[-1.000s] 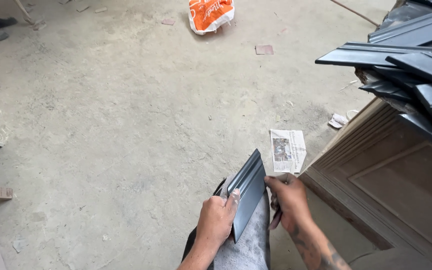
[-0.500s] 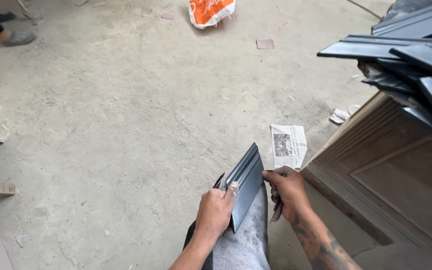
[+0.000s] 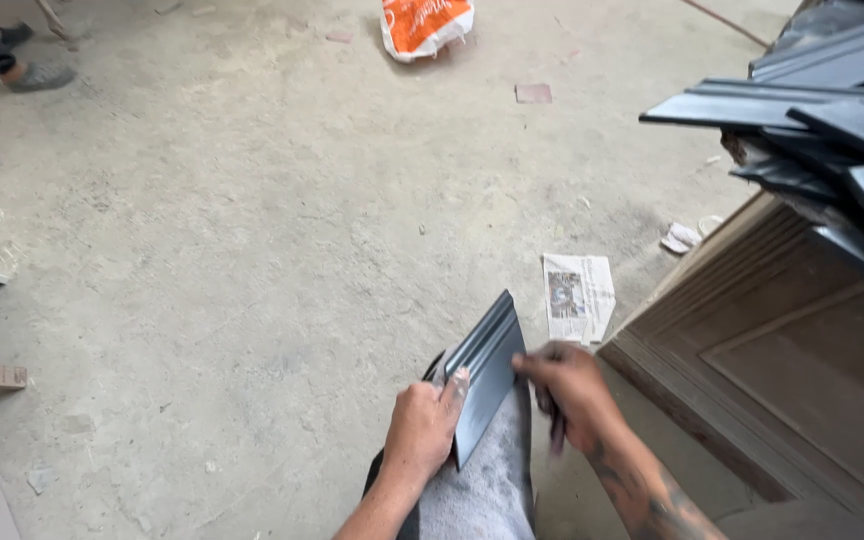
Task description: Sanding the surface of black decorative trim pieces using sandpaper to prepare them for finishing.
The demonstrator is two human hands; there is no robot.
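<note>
While a short grey moulding piece [image 3: 487, 375] is propped on the person's lap, over dusty grey cloth [image 3: 482, 480] at the bottom edge of view, it is gripped on its near-left edge by the left hand [image 3: 422, 430], fingers curled round it w/ thumb on the face. The right hand [image 3: 567, 385] is laid against the piece's right edge, fingers closed narrow on something thin & dark; what it is can't be told, prob. an abrasive or small tool. Judged step: surface/edge of the piece is being worked (rubbed or cleaned) while held steady. Next move, as judged, calls for a firm left-hand hold & even strokes along the profile, w/ the piece kept tilted so the grooves are reached.

Just beyond, a folded newspaper sheet [image 3: 579, 295] is lying on the concrete floor [image 3: 252, 220], beside the corner of a brown panelled door [image 3: 802, 370] laid flat at right. More dark mouldings [image 3: 822, 110] are stacked on that door's far end. Further off, an orange-white bag [image 3: 425, 24] is seen near the floor's far edge, & another person's foot [image 3: 40, 75] at the far-left corner.
</note>
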